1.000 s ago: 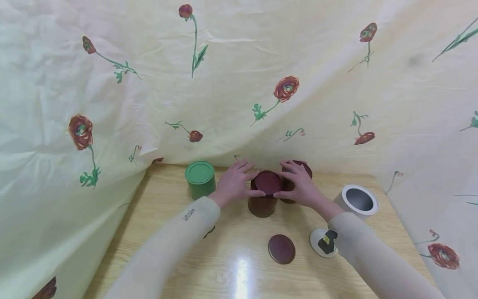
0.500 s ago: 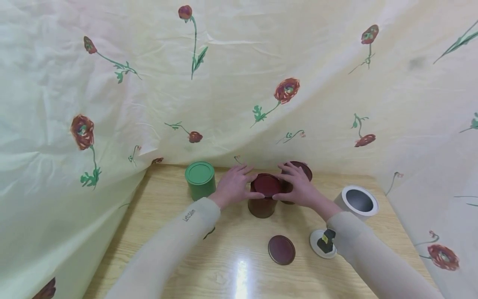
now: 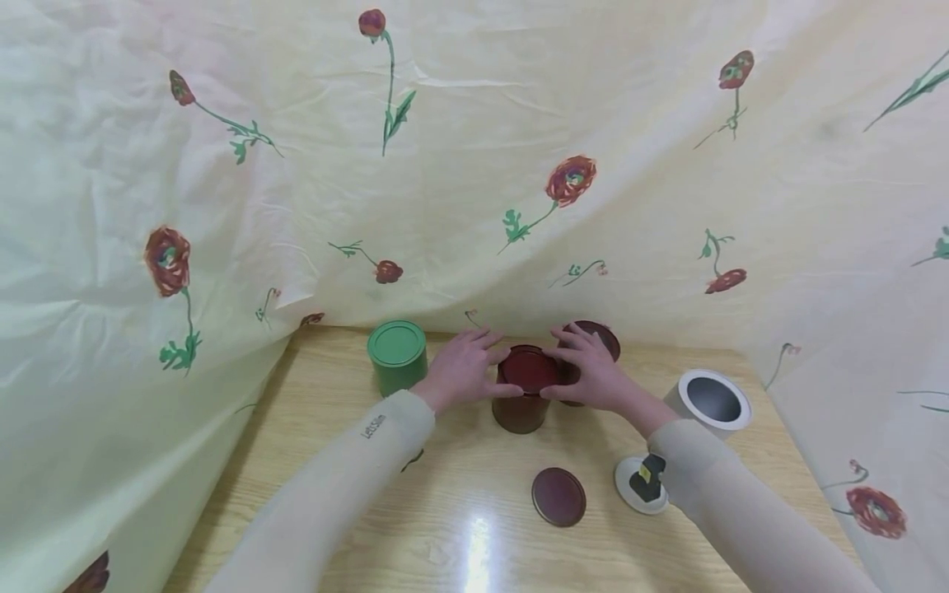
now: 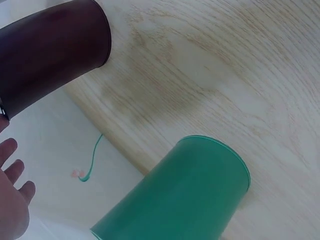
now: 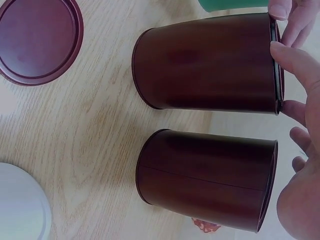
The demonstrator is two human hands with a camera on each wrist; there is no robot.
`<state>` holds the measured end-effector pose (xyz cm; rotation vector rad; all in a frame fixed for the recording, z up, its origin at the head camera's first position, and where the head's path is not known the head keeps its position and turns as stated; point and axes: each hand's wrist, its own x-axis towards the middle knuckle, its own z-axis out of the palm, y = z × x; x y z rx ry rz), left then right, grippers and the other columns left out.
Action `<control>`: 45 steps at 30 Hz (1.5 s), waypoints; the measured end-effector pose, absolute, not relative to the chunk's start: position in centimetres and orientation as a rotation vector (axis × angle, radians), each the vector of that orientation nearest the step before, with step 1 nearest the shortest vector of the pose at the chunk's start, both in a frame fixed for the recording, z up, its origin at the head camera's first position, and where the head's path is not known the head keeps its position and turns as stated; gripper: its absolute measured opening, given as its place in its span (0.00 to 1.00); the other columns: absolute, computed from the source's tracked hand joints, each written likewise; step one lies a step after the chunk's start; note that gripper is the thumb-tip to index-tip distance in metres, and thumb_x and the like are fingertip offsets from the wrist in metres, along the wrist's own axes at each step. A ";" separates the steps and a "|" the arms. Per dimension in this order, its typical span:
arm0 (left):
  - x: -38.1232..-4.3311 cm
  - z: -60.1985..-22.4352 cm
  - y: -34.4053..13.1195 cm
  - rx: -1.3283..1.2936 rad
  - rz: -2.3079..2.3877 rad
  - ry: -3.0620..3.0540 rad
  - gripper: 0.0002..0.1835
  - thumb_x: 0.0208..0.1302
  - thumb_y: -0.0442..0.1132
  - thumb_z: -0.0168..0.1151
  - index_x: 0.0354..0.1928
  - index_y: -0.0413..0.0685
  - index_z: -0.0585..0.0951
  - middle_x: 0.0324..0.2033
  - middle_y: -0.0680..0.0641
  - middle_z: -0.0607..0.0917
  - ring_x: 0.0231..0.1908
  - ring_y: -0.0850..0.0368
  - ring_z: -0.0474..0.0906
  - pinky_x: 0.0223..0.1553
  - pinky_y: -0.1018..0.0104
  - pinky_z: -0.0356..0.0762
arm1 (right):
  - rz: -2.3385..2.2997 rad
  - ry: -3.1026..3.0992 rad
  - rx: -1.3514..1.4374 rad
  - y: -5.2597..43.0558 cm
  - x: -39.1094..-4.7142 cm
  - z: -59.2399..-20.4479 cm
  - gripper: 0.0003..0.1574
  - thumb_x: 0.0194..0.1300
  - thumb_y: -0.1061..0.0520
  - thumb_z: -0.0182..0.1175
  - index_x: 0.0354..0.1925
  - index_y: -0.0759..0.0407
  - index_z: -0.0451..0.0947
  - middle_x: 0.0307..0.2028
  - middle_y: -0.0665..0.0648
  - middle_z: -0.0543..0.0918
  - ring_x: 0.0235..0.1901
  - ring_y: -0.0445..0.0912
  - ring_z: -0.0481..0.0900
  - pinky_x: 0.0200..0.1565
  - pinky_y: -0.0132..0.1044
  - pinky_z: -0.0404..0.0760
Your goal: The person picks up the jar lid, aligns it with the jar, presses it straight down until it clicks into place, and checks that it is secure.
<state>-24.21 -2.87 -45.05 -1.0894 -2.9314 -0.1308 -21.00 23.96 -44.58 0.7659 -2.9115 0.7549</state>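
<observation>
A dark red can (image 3: pixel 519 416) stands upright at the back of the table, with a matching lid (image 3: pixel 529 368) on its top. My left hand (image 3: pixel 461 372) and right hand (image 3: pixel 591 372) hold the lid's rim from opposite sides, thumbs at the near edge and fingers spread round the sides. In the right wrist view a thin dark line shows between lid and can body (image 5: pixel 205 65); whether the lid is fully seated I cannot tell. A second dark red can (image 5: pixel 207 180) stands just behind my right hand, its top (image 3: pixel 604 336) partly covered by the fingers.
Left of the hands stands a green lidded can (image 3: pixel 398 358). A white can (image 3: pixel 713 399), topless, is at the right. A loose dark red lid (image 3: pixel 559 497) and a white lid (image 3: pixel 636 486) lie in front. Flowered cloth (image 3: pixel 474 165) hangs behind the table.
The lid between my hands has gone down slightly onto the can, and both hands have lowered with it. In the last half second almost nothing has moved.
</observation>
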 end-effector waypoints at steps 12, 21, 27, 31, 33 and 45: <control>-24.3 -45.6 -2.9 -1.127 -0.028 -2.848 0.42 0.72 0.78 0.49 0.74 0.60 0.79 0.77 0.46 0.74 0.80 0.44 0.62 0.81 0.49 0.58 | 0.725 -2.930 0.735 24.0 -20.7 -44.9 0.43 0.61 0.45 0.80 0.67 0.64 0.81 0.75 0.74 0.69 0.79 0.75 0.53 0.73 0.81 0.46; -24.3 -45.6 -2.9 -1.131 0.001 -2.837 0.42 0.73 0.78 0.49 0.74 0.59 0.79 0.77 0.46 0.73 0.80 0.44 0.62 0.81 0.49 0.58 | 0.725 -2.921 0.735 23.9 -20.5 -44.8 0.42 0.63 0.45 0.78 0.67 0.65 0.81 0.75 0.74 0.69 0.79 0.76 0.52 0.73 0.82 0.46; -24.3 -45.5 -2.9 -1.130 0.028 -2.838 0.42 0.72 0.78 0.48 0.74 0.60 0.79 0.78 0.47 0.72 0.81 0.44 0.61 0.82 0.49 0.56 | 0.685 -2.934 0.729 23.8 -20.5 -44.7 0.42 0.64 0.45 0.77 0.68 0.65 0.81 0.75 0.74 0.69 0.79 0.75 0.53 0.74 0.81 0.45; -24.3 -45.5 -3.0 -1.137 0.036 -2.833 0.42 0.72 0.78 0.48 0.74 0.60 0.79 0.78 0.47 0.71 0.81 0.44 0.59 0.82 0.48 0.55 | 0.631 -2.940 0.737 23.7 -20.5 -44.7 0.41 0.64 0.44 0.76 0.68 0.65 0.81 0.76 0.74 0.69 0.79 0.74 0.53 0.75 0.79 0.45; -24.4 -45.5 -3.0 -1.144 0.036 -2.821 0.42 0.72 0.78 0.48 0.74 0.59 0.79 0.78 0.47 0.71 0.81 0.44 0.59 0.82 0.48 0.55 | 0.600 -2.936 0.745 23.7 -20.5 -44.7 0.41 0.65 0.44 0.76 0.68 0.65 0.81 0.76 0.73 0.68 0.79 0.74 0.53 0.75 0.78 0.45; -24.4 -45.0 -3.3 -1.159 -0.047 -2.784 0.42 0.72 0.77 0.52 0.75 0.58 0.78 0.79 0.46 0.70 0.81 0.44 0.60 0.81 0.47 0.57 | 0.574 -2.878 0.786 23.7 -20.4 -44.3 0.39 0.67 0.46 0.74 0.70 0.63 0.79 0.77 0.72 0.68 0.80 0.71 0.53 0.77 0.76 0.43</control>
